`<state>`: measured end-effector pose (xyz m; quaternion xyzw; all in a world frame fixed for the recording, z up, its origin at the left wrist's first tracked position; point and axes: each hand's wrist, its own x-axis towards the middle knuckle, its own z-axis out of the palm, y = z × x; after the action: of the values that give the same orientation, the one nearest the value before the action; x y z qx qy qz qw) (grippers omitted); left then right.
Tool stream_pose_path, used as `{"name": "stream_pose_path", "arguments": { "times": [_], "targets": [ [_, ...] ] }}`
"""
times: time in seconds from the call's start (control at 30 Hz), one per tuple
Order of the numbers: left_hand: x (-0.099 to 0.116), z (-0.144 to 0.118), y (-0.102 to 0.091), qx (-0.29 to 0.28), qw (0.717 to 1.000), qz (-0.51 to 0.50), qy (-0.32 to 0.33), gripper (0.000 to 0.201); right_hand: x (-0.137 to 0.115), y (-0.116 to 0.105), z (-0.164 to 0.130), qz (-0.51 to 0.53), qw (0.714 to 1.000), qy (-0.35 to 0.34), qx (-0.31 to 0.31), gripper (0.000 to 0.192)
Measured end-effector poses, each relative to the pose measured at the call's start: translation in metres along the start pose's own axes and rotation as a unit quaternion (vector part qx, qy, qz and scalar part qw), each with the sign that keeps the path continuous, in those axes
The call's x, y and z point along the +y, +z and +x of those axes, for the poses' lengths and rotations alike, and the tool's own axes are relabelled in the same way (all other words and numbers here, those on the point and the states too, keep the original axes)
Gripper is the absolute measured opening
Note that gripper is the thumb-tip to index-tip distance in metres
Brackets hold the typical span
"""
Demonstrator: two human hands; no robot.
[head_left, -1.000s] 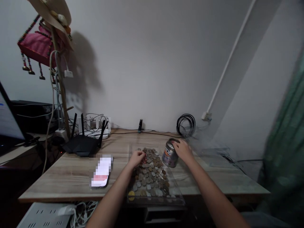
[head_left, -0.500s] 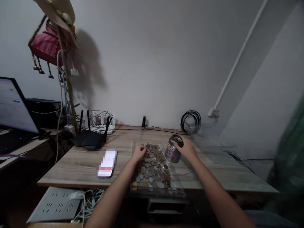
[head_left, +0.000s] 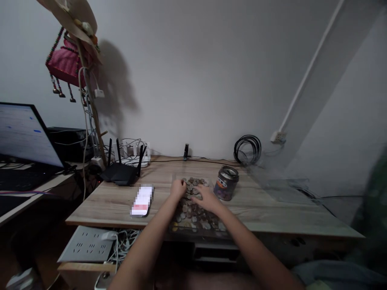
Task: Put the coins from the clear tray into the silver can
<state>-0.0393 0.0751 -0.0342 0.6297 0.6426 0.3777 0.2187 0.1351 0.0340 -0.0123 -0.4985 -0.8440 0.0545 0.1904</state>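
Observation:
Many loose coins point(head_left: 189, 209) lie spread in a shallow clear plastic tray point(head_left: 199, 233) at the desk's front edge. My left hand point(head_left: 178, 188) is at the tray's back left, fingers curled together by the coins. Whatever it may pinch is hidden. Over the coins, my right hand point(head_left: 207, 197) reaches in from the right with its fingers apart and nothing visible in them. A dark can-shaped coin bank point(head_left: 226, 183) with an orange label and a slotted lid stands upright on the desk, just right of the tray and untouched.
A phone point(head_left: 142, 201) lies left of the tray, with a black router point(head_left: 119, 173) behind it. At the far left is a laptop point(head_left: 30, 137). Coiled black cable point(head_left: 247, 150) leans on the wall. Below the desk's front left are a power strip point(head_left: 86, 243) and tangled cords.
My right hand has let go of the coin bank and moved left over the coins. The bank now stands alone. My left hand stays at the coins, and the view has shifted slightly.

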Motion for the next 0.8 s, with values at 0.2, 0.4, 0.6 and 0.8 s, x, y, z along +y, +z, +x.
{"name": "stream_pose_path", "arguments": {
  "times": [0.2, 0.4, 0.6, 0.8],
  "targets": [
    [0.002, -0.003, -0.001, 0.008, 1.0, 0.018, -0.008, 0.028, -0.044, 0.042, 0.01, -0.03, 0.973, 0.061, -0.22, 0.076],
    [0.005, -0.004, 0.0, -0.008, 1.0, 0.014, -0.021, 0.022, -0.045, 0.028, -0.007, -0.043, 0.982, -0.077, -0.166, 0.058],
    [0.004, -0.007, -0.001, -0.028, 0.999, -0.012, -0.031, 0.019, -0.043, 0.026, -0.007, -0.012, 0.981, -0.035, -0.193, 0.036],
    [0.014, -0.017, -0.003, -0.058, 0.989, -0.121, -0.065, 0.009, -0.045, 0.023, -0.02, 0.02, 0.98, 0.0, -0.196, 0.017]
  ]
}}
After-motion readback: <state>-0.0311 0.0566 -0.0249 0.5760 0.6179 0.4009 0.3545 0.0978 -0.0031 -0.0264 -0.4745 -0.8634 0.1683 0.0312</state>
